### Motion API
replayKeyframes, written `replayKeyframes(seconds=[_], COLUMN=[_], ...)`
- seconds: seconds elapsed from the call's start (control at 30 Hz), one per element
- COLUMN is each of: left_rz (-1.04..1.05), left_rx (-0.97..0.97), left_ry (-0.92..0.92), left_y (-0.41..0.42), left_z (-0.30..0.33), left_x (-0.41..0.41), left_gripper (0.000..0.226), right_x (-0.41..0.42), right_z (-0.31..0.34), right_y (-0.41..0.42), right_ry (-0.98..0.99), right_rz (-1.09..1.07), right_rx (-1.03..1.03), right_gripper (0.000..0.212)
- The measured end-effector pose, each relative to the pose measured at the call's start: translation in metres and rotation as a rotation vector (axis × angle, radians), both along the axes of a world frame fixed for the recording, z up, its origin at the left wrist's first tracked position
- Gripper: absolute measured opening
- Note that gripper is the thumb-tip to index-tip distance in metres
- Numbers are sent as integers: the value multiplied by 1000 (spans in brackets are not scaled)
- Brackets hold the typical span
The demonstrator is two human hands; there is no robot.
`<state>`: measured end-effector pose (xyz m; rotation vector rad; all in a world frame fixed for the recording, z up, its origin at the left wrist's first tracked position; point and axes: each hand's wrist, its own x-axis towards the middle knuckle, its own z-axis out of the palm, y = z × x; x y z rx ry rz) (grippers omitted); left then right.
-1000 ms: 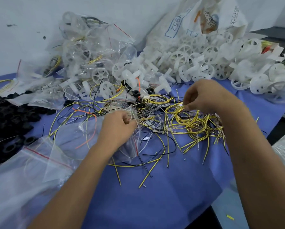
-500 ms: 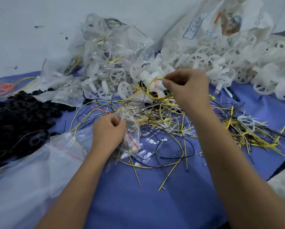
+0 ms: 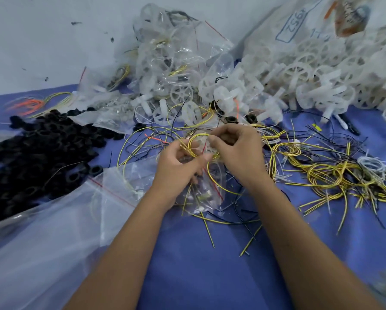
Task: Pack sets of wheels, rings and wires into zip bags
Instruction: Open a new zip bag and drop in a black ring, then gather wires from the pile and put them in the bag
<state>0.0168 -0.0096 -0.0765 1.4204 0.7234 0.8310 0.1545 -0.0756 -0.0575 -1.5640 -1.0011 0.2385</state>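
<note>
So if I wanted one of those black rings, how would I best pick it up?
Take the lone black ring at the pile's near edge. It lies flat with its hole facing up, so come from above and pinch its rim, one finger inside, thumb outside. The zip bag lies beside it.

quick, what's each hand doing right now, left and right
Left hand: closed, gripping the mouth of the small zip bag.
Right hand: closed, pinching the yellow wire coil at the bag's opening.
</note>
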Motion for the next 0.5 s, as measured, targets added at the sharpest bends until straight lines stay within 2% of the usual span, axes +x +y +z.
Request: replayKeyframes(seconds=[0.17, 0.27, 0.37, 0.5], left_rz=[56, 72, 119, 170], left_rx=[22, -25, -111, -137], left_ry=[4, -16, -92, -178], left_y=[4, 6, 10, 17], left_z=[-4, -4, -6, -7], left_x=[-2, -3, -4, -6], left_gripper=[21, 20, 21, 19], right_x=[8, 14, 24, 21], right_z=[0, 0, -1, -2], right_y=[-5, -7, -10, -13], right_ry=[41, 72, -141, -441], right_rz=[145, 106, -62, 66], right_rx=[-18, -8, -64, -262], right_gripper=[22, 22, 20, 15])
